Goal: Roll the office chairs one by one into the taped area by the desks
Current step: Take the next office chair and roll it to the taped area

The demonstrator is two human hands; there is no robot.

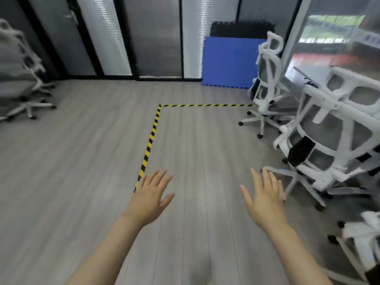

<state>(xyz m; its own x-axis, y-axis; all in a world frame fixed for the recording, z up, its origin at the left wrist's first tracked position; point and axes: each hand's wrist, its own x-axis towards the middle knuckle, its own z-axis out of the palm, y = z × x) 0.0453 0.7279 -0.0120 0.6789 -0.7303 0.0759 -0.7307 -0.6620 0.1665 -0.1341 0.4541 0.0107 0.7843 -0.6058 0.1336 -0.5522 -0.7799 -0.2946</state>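
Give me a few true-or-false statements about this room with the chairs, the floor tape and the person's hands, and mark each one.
1. Both hands, the left hand and the right hand, hold nothing. True.
2. The striped tape is red and white. False: it is yellow and black.
3. A grey chair stands at far left, outside the tape. True.
4. The right hand grips the nearest white chair. False: its fingers are straight and grip nothing.
5. A blue mat leans against the wall. True.

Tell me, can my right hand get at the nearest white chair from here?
Probably yes. The right hand is open and empty, and the nearest white chair stands just beyond it to the right, with only bare floor between.
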